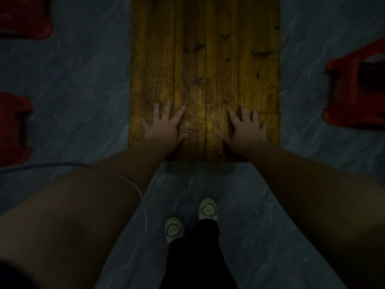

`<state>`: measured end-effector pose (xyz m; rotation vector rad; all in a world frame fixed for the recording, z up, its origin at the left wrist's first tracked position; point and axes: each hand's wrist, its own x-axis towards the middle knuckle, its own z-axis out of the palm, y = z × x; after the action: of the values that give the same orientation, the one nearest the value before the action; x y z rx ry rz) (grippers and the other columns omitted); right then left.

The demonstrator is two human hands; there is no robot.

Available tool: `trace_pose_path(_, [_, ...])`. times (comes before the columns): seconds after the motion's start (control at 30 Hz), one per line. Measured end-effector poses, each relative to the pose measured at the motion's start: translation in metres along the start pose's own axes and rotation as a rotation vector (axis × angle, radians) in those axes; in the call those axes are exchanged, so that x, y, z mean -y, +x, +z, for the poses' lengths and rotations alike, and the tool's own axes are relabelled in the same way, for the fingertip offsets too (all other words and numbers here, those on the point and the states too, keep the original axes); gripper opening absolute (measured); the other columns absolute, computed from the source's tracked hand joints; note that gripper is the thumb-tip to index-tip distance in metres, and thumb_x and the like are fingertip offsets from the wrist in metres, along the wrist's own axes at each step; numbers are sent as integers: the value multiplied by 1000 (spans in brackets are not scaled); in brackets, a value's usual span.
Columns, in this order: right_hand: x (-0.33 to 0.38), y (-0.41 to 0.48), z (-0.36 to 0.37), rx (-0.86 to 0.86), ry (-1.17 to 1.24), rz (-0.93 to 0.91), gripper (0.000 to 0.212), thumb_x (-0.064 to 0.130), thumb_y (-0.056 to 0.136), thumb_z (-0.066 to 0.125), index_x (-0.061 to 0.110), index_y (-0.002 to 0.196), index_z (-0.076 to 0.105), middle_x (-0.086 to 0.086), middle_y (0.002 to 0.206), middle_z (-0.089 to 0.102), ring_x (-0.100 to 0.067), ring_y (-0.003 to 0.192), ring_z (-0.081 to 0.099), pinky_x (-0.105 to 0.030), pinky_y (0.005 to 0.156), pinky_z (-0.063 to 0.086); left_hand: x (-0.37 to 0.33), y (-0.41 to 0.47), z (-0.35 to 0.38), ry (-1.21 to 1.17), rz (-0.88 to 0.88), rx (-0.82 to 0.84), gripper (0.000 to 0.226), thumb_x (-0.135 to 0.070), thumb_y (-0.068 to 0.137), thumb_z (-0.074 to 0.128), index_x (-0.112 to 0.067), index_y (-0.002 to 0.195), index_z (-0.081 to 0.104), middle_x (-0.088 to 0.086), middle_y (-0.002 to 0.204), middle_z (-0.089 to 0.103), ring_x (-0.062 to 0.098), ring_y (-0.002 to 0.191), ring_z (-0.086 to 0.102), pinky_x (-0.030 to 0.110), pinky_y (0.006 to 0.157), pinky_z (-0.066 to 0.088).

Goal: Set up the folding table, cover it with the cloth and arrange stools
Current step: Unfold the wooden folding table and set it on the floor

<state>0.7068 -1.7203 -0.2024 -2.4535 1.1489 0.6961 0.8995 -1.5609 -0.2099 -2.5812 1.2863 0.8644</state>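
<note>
A yellow-brown wooden plank table stands in front of me, seen from above, its near edge just beyond my feet. My left hand lies flat on the near left part of the top, fingers spread. My right hand lies flat on the near right part, fingers spread too. Neither hand holds anything. Three red plastic stools are around the table: one at the far left, one at the near left, one at the right. No cloth is in view.
The floor is dark grey with pale streaks. My feet in light shoes stand close to the table's near edge. A thin cable runs across the floor at the left. The scene is dim.
</note>
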Motion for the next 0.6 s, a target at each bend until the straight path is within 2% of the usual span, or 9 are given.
trace_pose_path(0.13, [5, -5, -15, 108, 39, 32, 98, 66, 86, 57, 41, 156, -7, 1, 167, -9, -38, 152, -4, -70, 114, 19, -1, -5, -17, -74, -12, 33, 85, -61, 89, 55, -41, 155, 6, 2, 166, 1, 33, 152, -3, 71, 114, 12])
trace_pose_path(0.23, [9, -28, -35, 100, 42, 15, 85, 60, 93, 52, 33, 158, 4, -1, 167, 0, -33, 152, 2, -64, 116, 21, -1, -28, -34, -222, -37, 10, 74, -50, 95, 51, -30, 157, 13, 4, 165, 14, 33, 151, 7, 65, 116, 16])
trace_pose_path(0.33, [17, -71, -67, 1, 30, -30, 74, 53, 96, 47, 26, 158, 15, -5, 166, 12, -31, 152, 9, -57, 118, 22, -1, -64, -65, -243, -30, -6, 74, -44, 96, 51, -20, 157, 17, 9, 162, 24, 35, 148, 17, 57, 118, 22])
trace_pose_path(0.43, [25, -124, -113, -134, 53, -74, 72, 55, 94, 45, 28, 156, 21, -5, 163, 25, -31, 150, 18, -54, 118, 25, 3, -106, -116, -236, 10, -44, 73, -48, 95, 48, -18, 156, 21, 10, 160, 27, 36, 147, 21, 55, 118, 24])
trace_pose_path(0.6, [47, -227, -201, -263, 76, -115, 76, 62, 89, 34, 32, 157, 17, -2, 160, 32, -28, 149, 22, -53, 119, 26, 13, -191, -208, -224, 71, -170, 90, -64, 77, 24, -17, 153, 28, 11, 153, 40, 34, 140, 36, 50, 113, 33])
